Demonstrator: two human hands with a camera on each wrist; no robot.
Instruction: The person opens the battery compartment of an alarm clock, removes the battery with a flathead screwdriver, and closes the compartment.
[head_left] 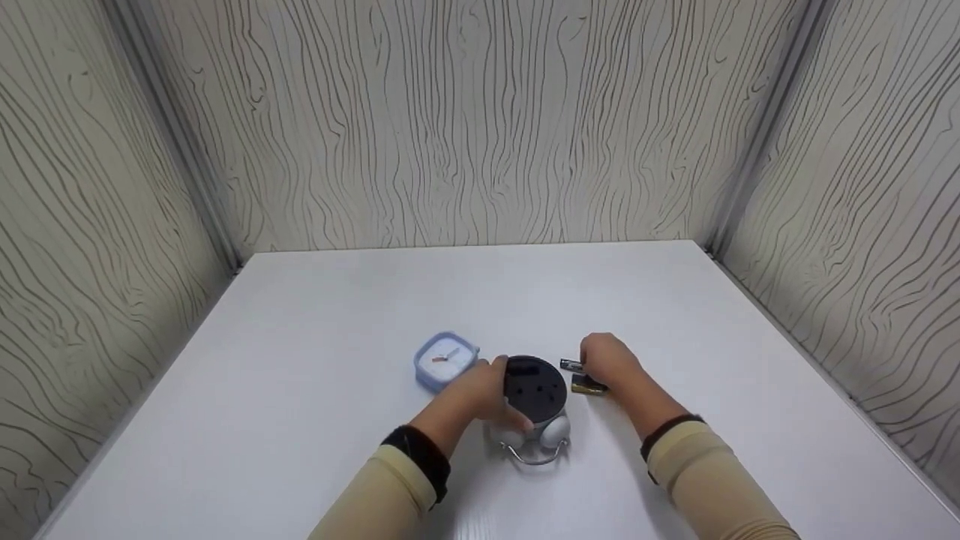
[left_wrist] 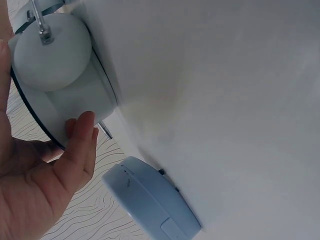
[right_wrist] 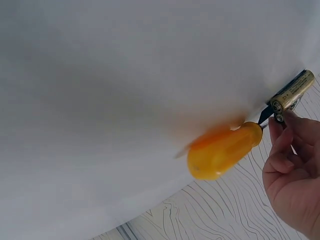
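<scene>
A twin-bell alarm clock lies face down on the white table, its black back up and its bells and handle toward me. My left hand grips its rim, fingers along the pale side. To the right, my right hand pinches the end of a battery at the table. A gold-and-black battery lies close beside it; in the right wrist view this one covers most of the pinched one. By the fingertips is a screwdriver with a yellow handle, hidden by my right hand in the head view.
A light blue square clock sits just left of the alarm clock, close to my left hand. The white table has wood-grain patterned panels behind it and on both sides.
</scene>
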